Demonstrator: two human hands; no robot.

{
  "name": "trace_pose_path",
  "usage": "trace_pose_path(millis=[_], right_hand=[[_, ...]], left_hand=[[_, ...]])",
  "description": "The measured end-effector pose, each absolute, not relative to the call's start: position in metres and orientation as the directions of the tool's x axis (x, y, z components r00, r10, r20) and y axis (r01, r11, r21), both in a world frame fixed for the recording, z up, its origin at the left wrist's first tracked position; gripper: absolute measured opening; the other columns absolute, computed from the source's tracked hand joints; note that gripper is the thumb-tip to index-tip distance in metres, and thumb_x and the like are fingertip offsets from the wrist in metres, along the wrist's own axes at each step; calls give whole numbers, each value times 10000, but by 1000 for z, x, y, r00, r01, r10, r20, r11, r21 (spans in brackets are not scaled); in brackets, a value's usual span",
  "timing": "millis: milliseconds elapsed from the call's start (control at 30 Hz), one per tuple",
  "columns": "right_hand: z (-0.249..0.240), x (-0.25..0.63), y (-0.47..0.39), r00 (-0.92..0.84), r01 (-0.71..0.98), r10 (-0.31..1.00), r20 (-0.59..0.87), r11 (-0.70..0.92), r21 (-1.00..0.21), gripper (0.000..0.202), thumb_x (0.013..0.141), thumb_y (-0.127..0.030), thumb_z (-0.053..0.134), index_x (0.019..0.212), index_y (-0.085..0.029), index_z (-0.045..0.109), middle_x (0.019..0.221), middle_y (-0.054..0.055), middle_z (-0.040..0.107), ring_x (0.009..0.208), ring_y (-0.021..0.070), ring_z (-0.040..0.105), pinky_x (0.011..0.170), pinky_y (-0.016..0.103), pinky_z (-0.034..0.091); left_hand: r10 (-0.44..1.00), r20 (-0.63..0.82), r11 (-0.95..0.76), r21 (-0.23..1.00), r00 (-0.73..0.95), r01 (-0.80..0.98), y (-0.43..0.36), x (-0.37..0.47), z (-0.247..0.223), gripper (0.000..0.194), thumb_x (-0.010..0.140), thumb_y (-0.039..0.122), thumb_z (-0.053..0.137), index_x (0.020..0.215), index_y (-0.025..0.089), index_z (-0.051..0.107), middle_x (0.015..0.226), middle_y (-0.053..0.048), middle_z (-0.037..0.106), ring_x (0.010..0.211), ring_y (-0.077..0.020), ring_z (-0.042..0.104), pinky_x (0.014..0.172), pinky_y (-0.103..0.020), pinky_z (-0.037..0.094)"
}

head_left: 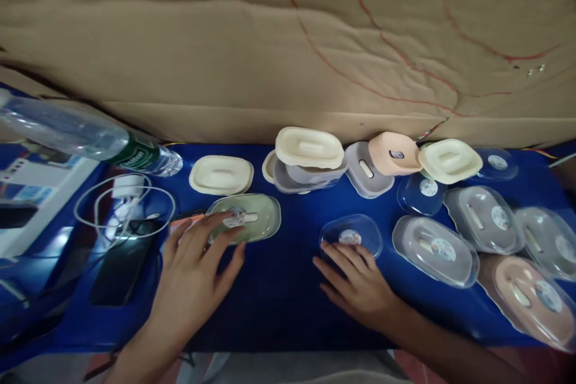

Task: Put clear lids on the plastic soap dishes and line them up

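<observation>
My left hand (pixel 198 258) reaches over a green oval soap box (pixel 265 216) with a clear lid and a round label. Its fingers are spread, the tips at the box's left part, not wrapped around it. On the right, my right hand (pixel 355 282) has its fingers stretched out over the near edge of a loose clear lid (pixel 371 231) with a round label. The fingertips overlap that lid; whether they press on it I cannot tell. Behind the green box lies a cream oval tray (pixel 220 174).
Stacked cream and grey dishes (pixel 310 147) stand at the back middle. A peach dish (pixel 393 153) and several lidded grey boxes (pixel 434 249) fill the right. At left lie a plastic bottle (pixel 85 132), a white cable (pixel 96 207) and a dark phone (pixel 119 276). Brown cardboard (pixel 202 60) borders the back.
</observation>
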State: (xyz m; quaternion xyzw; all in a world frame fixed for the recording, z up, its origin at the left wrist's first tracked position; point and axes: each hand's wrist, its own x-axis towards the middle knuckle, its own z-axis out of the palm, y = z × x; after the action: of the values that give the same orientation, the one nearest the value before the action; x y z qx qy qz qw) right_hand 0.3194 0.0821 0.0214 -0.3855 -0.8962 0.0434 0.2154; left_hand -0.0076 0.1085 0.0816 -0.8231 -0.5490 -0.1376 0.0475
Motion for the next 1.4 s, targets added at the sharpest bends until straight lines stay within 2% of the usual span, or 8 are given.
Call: trace_pose_path(millis=[367, 533, 700, 833, 900, 1100, 1233, 1400], right_hand=[[23, 331, 95, -563, 680, 764, 315, 645, -348, 334, 1084, -248, 600, 1396, -248, 719, 1534, 113, 681, 1424, 263, 590, 1208, 454, 374], [21, 338, 105, -497, 746, 797, 344, 595, -300, 319, 1072, -248, 632, 1378, -250, 723, 1471, 111, 720, 1362, 275, 639, 1180, 459, 413], [32, 335, 114, -533, 742, 766, 359, 627, -237, 315, 1068, -227, 648, 1375, -222, 718, 1426, 139, 735, 1307, 308, 674, 1103, 484, 476], [54, 326, 130, -568, 742, 740, 361, 650, -165, 364, 1063, -210, 656, 1426, -204, 681, 1437, 156, 726, 1281, 312, 691, 1087, 478, 488], [67, 319, 143, -555, 755, 744, 371, 638, -150, 403, 1067, -215, 653, 1470, -203, 646, 1449, 154, 719, 1296, 315, 686, 1087, 471, 489], [91, 298, 190, -493, 827, 784, 378, 557, -75, 489, 1108, -318, 591, 1577, -192, 538, 1513, 164, 676, 1340, 348, 653, 1090, 495, 487], [93, 296, 218, -456, 863, 831, 318, 501, -71, 471, 1094, -348, 589, 1529, -167, 583, 1439, 185, 709, 1279, 379, 662, 1076, 537, 491], [86, 301, 233, -473, 836, 826, 305, 530, -139, 323, 1088, -362, 617, 1360, -205, 687, 1261, 138, 768, 1168, 342, 692, 1037, 502, 515]], left_hand=[[929, 264, -275, 20, 260, 961, 106, 9, 64, 334, 1083, 292, 600, 1392, 167, 589, 1490, -220, 639, 1357, -408, 636, 1111, -560, 492], [923, 240, -320, 48, 300, 946, 112, -2, 69, 314, 1077, 304, 606, 1377, 217, 642, 1480, -177, 668, 1319, -397, 661, 1067, -543, 509], [839, 206, -536, 153, 504, 830, 129, -37, 83, 374, 1096, 252, 543, 1459, 255, 635, 1457, -135, 703, 1287, -325, 697, 1085, -490, 526], [885, 186, -456, 172, 426, 873, 165, -83, 87, 428, 1130, 228, 370, 1457, 188, 643, 1511, -133, 663, 1357, -342, 658, 1100, -515, 530], [912, 45, -409, 145, 407, 901, 186, -100, 80, 471, 1146, 246, 316, 1512, 172, 603, 1612, -113, 586, 1469, -361, 576, 1186, -584, 467], [913, 10, -406, 99, 407, 909, 221, -116, 52, 340, 1062, 254, 474, 1227, 153, 753, 1482, -173, 695, 1313, -383, 697, 1127, -585, 505], [902, 123, -425, 90, 413, 901, 209, -110, 71, 478, 1162, 356, 310, 1265, 110, 707, 1342, -114, 743, 1252, -337, 724, 1101, -541, 512], [812, 362, -536, 153, 458, 830, 136, -70, 104, 161, 1092, 223, 581, 1203, 206, 697, 1246, -98, 791, 1109, -285, 754, 977, -445, 556]])
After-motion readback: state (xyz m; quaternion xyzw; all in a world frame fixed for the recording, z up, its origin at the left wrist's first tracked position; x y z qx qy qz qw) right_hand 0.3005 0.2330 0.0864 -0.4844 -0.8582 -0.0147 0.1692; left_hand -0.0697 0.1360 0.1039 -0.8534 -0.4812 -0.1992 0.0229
